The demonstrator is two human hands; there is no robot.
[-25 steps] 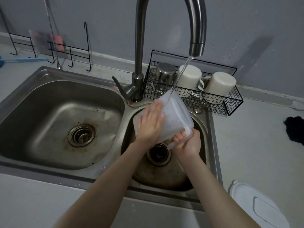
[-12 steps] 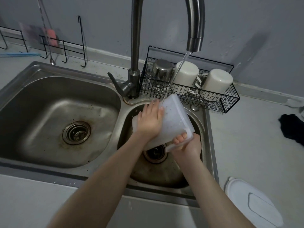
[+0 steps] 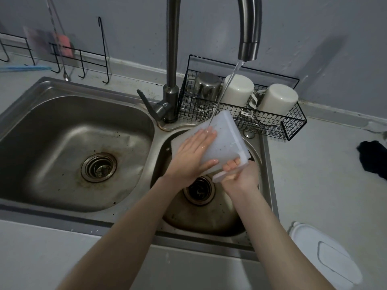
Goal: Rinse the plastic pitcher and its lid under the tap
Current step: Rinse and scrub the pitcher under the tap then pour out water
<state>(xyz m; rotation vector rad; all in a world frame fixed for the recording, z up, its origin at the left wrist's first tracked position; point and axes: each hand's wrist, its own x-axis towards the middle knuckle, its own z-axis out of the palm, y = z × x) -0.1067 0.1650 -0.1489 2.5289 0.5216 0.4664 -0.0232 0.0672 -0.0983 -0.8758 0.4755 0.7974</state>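
Observation:
The translucent plastic pitcher [image 3: 227, 141] lies tilted on its side over the small right sink bowl [image 3: 211, 218]. Water runs from the tap [image 3: 248, 49] onto its upper side. My right hand [image 3: 238, 174] grips the pitcher's handle from below, fingers curled round it. My left hand [image 3: 193, 155] lies flat on the pitcher's side with straight fingers, just under the stream. The white lid [image 3: 326, 256] rests on the counter at the lower right, apart from both hands.
The large left sink bowl [image 3: 69, 143] holds nothing. A black wire basket [image 3: 293, 126] behind the small bowl carries a steel cup and two white mugs. A dark cloth [image 3: 372, 158] lies on the right counter. Wire racks stand at the back left.
My left hand has slid along the pitcher's side and now lies flatter on it. The pitcher stays under the stream, held by the right hand.

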